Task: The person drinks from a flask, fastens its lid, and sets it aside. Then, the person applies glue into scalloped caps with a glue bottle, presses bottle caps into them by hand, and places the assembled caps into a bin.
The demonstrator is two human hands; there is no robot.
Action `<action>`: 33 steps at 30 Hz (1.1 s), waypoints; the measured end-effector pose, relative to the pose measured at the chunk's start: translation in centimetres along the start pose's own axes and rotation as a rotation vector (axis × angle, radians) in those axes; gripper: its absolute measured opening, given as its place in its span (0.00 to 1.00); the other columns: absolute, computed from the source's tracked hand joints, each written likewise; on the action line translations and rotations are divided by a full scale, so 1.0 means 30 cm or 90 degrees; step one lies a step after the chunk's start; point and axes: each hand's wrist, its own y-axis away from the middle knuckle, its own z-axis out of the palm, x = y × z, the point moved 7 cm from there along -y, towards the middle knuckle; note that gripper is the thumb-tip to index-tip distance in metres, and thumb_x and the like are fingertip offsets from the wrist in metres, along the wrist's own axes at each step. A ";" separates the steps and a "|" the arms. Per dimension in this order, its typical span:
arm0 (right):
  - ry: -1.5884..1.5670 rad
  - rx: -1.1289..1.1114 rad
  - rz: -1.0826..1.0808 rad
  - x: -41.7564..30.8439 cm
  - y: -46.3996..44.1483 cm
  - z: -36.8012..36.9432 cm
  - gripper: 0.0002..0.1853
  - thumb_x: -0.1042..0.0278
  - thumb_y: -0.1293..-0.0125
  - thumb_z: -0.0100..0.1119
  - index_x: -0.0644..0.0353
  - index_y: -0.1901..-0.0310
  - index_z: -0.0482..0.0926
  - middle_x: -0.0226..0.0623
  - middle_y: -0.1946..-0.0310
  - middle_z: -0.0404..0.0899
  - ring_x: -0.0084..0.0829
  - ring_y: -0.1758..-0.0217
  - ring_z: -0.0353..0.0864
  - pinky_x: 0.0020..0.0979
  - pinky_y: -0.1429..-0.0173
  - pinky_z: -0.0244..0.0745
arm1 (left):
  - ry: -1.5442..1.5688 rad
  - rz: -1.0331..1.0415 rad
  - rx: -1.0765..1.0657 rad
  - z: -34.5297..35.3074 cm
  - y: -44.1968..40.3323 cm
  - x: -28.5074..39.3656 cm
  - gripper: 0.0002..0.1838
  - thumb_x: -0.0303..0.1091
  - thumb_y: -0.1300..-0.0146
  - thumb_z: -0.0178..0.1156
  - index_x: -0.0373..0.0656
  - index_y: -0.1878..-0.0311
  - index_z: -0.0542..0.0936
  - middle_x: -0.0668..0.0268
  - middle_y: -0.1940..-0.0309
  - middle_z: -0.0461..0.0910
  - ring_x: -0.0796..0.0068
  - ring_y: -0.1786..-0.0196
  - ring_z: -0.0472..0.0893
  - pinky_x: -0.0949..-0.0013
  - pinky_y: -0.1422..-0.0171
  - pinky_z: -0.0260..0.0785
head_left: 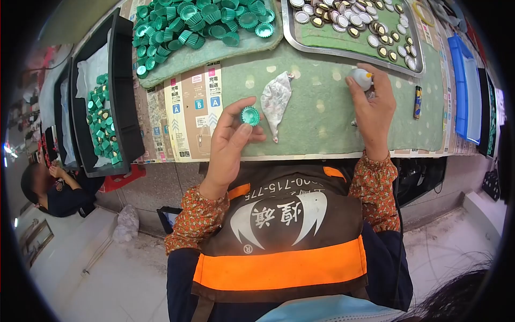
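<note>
Nearest me is my apron [279, 204], with its orange band. Beyond it my left hand [229, 145] is raised over the table's green cloth [316, 134], pinching one green cup [250, 116]. The cup sits at the fingertips, well clear of my palm: my thumb presses its near edge, my forefinger reaches along its left side, and its crimped round faces up to me.

My right hand [377, 110] is a little farther out, closed on a grey piece [361, 79] with an orange spot. My thumb is on its left, my forefinger bent over its far right side; what it is, I cannot tell.

Between my hands, nearer the left, lies a white pouch [277, 101], its narrow end toward me. To the right of my right hand lies a small tube [418, 102].

Left of me a black bin [127, 102] holds more cups; a blue tray [460, 88] stands on the right. Farthest off, cups heap on a board [214, 56] and loose caps [343, 21] fill much of a metal tray [354, 56].
</note>
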 end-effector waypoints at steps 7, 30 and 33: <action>-0.035 0.027 0.063 0.032 -0.001 -0.057 0.19 0.71 0.36 0.72 0.62 0.44 0.81 0.39 0.54 0.83 0.34 0.51 0.81 0.33 0.45 0.76 | -0.016 -0.002 -0.004 -0.001 -0.003 -0.007 0.28 0.39 0.22 0.56 0.40 0.24 0.67 0.59 0.43 0.78 0.78 0.49 0.80 0.69 0.41 0.80; 0.232 -0.122 -0.261 -0.136 0.186 0.094 0.19 0.86 0.42 0.59 0.70 0.47 0.79 0.46 0.59 0.74 0.47 0.58 0.75 0.44 0.54 0.74 | -0.002 0.063 -0.056 0.062 -0.042 0.003 0.27 0.38 0.21 0.55 0.39 0.25 0.65 0.59 0.41 0.77 0.66 0.35 0.79 0.57 0.29 0.75; 0.180 -0.191 -0.250 -0.170 0.234 0.088 0.19 0.87 0.44 0.58 0.71 0.48 0.79 0.46 0.59 0.73 0.48 0.59 0.75 0.44 0.54 0.74 | 0.001 0.052 -0.042 0.046 -0.040 0.001 0.27 0.37 0.21 0.55 0.39 0.25 0.65 0.60 0.41 0.77 0.65 0.35 0.79 0.57 0.29 0.75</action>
